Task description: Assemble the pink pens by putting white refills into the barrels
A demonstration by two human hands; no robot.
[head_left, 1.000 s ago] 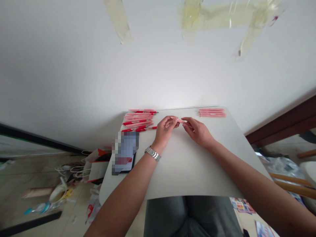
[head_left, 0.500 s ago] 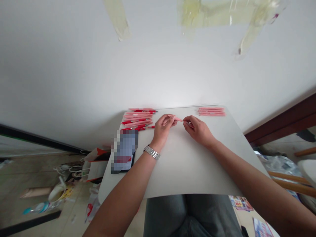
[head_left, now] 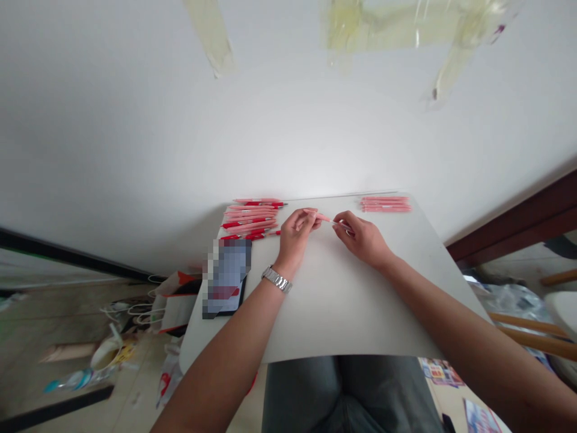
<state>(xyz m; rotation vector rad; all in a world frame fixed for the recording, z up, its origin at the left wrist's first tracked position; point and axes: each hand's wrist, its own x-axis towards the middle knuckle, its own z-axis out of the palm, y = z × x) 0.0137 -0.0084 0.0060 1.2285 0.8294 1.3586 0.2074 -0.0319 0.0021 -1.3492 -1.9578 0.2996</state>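
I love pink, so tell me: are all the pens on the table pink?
No, red pens lie among pink pens on the left side of the table.

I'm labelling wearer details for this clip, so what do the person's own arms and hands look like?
Both the left hand and the right hand are ungloved, and no sleeves show on the forearms. The left wrist wears a silver-coloured, linked metal band; no band shows on the right.

No legible txt/nos.: phone scrn (head_left: pixel 231 273) pixelated, print on pens (head_left: pixel 386 208) too sm., floor leaflets (head_left: pixel 480 416) blurred.
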